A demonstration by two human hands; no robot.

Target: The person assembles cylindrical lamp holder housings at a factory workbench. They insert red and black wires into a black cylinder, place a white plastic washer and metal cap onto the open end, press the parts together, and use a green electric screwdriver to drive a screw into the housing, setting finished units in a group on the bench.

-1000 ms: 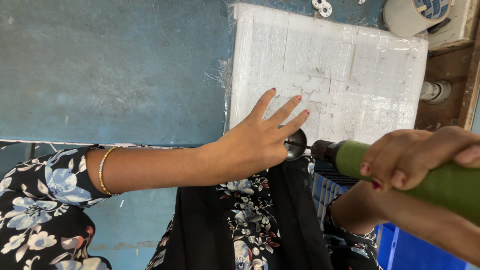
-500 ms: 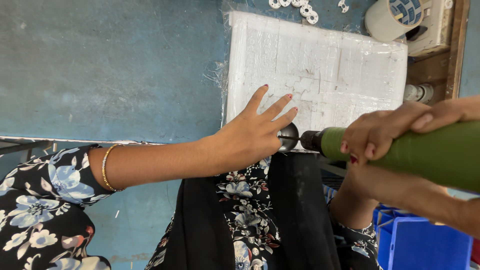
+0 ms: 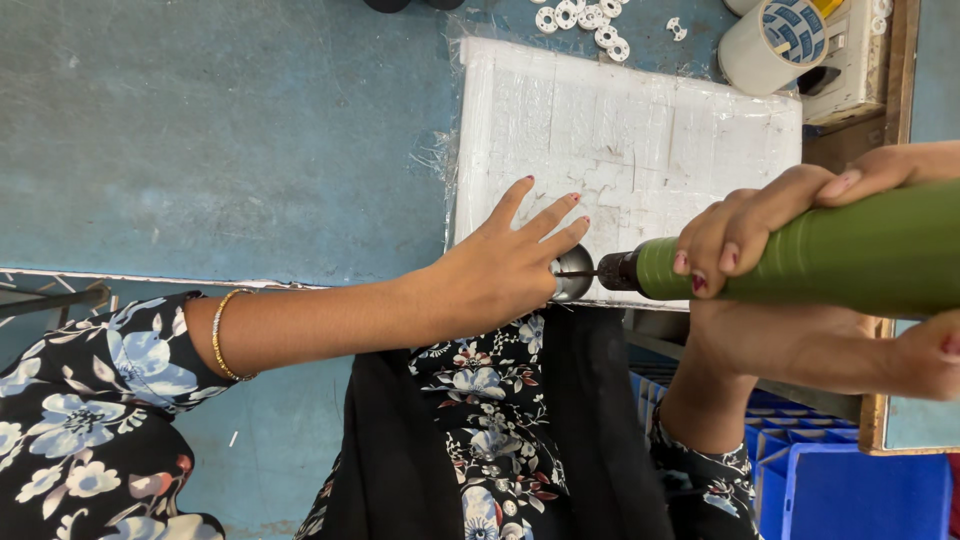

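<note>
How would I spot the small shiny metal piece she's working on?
Find the big white foam slab on the blue table. At its near edge, the left hand pinches a small round silver part. Unlike the white rings farther away, it is metallic and meets the green power tool tip.

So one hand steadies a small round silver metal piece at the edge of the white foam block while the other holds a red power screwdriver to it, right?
Not quite: the head view shows the power screwdriver is green, not red. The rest holds: the left hand steadies the small round silver metal piece at the white foam block's edge, and the right hand holds the tool.
</note>
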